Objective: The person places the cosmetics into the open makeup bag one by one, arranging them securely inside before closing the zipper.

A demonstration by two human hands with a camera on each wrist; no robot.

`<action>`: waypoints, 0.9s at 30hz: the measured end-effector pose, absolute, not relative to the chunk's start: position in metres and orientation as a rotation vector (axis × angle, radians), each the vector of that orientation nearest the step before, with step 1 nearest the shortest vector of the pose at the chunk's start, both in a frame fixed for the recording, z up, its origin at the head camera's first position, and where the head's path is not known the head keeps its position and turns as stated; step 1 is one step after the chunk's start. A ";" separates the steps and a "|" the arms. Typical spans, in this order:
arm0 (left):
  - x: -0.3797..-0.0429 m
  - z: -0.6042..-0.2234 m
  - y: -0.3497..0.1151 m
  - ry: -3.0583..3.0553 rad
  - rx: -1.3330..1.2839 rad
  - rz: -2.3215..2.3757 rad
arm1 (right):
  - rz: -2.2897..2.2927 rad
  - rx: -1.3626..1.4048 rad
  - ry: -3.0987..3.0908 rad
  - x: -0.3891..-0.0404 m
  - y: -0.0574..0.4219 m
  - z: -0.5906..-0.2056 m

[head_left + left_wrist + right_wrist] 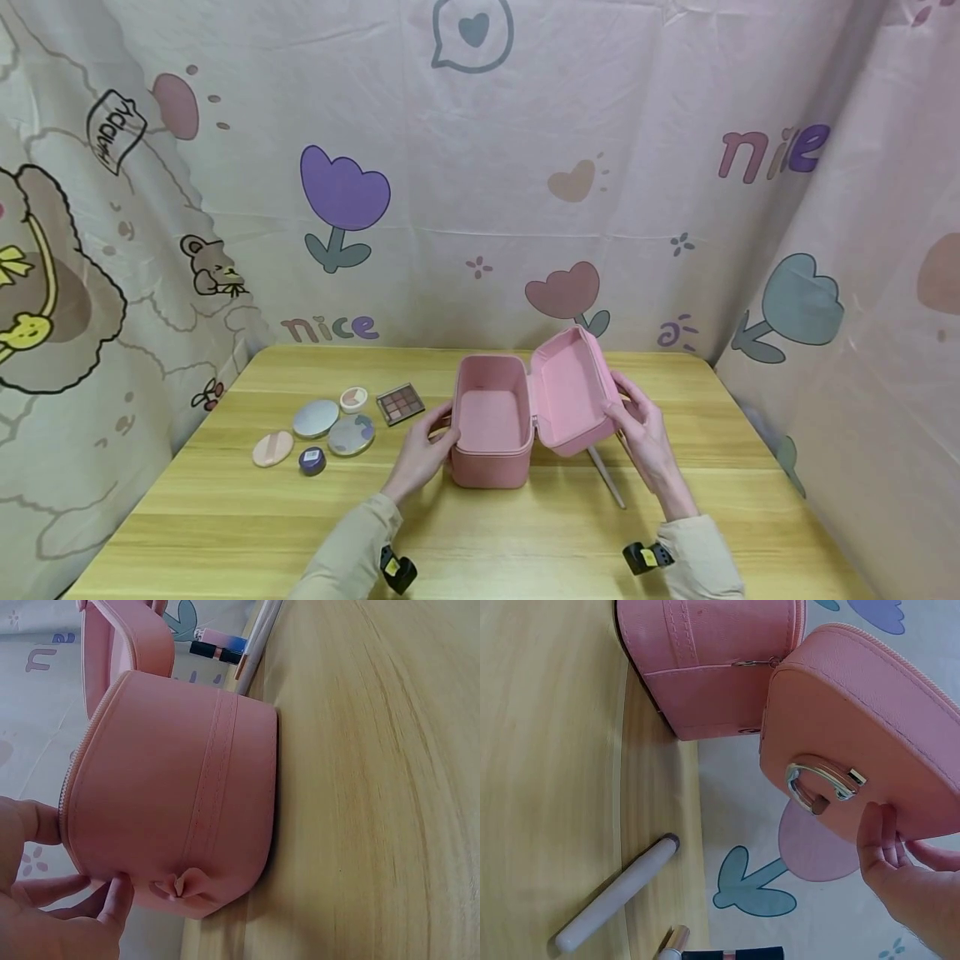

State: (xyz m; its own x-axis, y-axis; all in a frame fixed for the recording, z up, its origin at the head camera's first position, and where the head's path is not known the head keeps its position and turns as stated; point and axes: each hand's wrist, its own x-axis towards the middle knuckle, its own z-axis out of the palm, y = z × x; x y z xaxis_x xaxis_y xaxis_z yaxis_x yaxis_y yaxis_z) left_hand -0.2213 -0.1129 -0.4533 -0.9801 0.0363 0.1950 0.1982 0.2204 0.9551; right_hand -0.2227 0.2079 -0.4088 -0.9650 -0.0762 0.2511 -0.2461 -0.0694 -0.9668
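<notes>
A pink cosmetic case (pixel 491 471) stands upright on the wooden table, its lid (pixel 572 383) swung out to the right and tilted. The inside of the case looks bare. My left hand (pixel 422 454) holds the left side of the case at its zippered rim, with thumb and fingertips (pixel 116 896) on the wall near a small bow-like tab (pixel 184 883). The far edge of the lid is pinched by my right hand (pixel 647 429), thumb on the inner side and fingers (pixel 881 832) on the outside. A metal-ringed handle (pixel 817 784) sits on the lid's outer face.
Left of the case lie an eyeshadow palette (pixel 401 404), a small round pan (pixel 353 400), two round compacts (pixel 316 418), a powder puff (pixel 272 448) and a dark jar (pixel 312 461). A pale stick (pixel 606 477) and dark tubes (pixel 735 953) lie at right.
</notes>
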 end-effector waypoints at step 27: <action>-0.274 -0.470 -0.201 -2.760 -0.201 -0.973 | 2.162 0.350 -2.059 -0.223 0.215 -0.406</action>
State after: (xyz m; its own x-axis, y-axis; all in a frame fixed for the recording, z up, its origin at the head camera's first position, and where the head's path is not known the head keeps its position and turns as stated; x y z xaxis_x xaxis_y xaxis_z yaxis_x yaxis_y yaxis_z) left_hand -0.2736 -0.2014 -0.4699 -0.9691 0.0589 0.2395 0.1961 0.7731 0.6032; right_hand -0.2232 0.2149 -0.4055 -0.9638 -0.0618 0.2592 -0.2559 -0.0570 -0.9650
